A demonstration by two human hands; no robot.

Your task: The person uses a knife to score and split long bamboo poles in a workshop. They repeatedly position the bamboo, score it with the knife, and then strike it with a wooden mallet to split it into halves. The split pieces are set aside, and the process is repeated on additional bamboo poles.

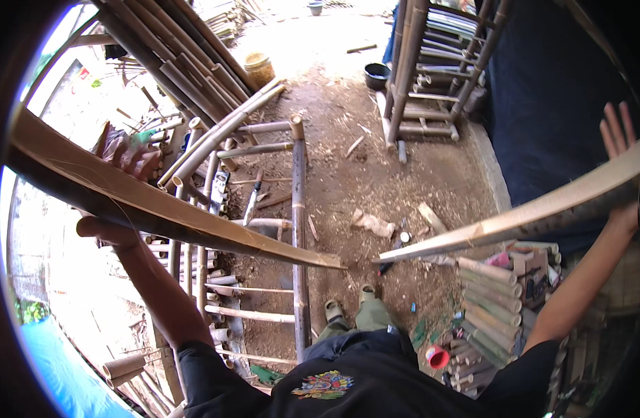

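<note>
My left hand [110, 230] bears a long half of a split bamboo pole [194, 221], its thumb showing below the dark outer side. The rest of that hand is largely hidden behind the piece. At the far right, my right hand [616, 130] is behind a second split bamboo half [515, 214], fingers stretched up past its upper edge and wrist below it. Both arms are spread wide. The pale cut faces show, and the near ends of the two halves point toward each other in front of my body, with a small gap between.
A bamboo frame [299, 202] stands left of my legs, with a long-bladed tool [253, 198] by it. Bamboo poles [188, 59] lean behind. A bamboo rack [410, 76] and a black bucket [378, 75] are farther back. Cut bamboo lengths [488, 292] and a red cup [437, 357] lie right.
</note>
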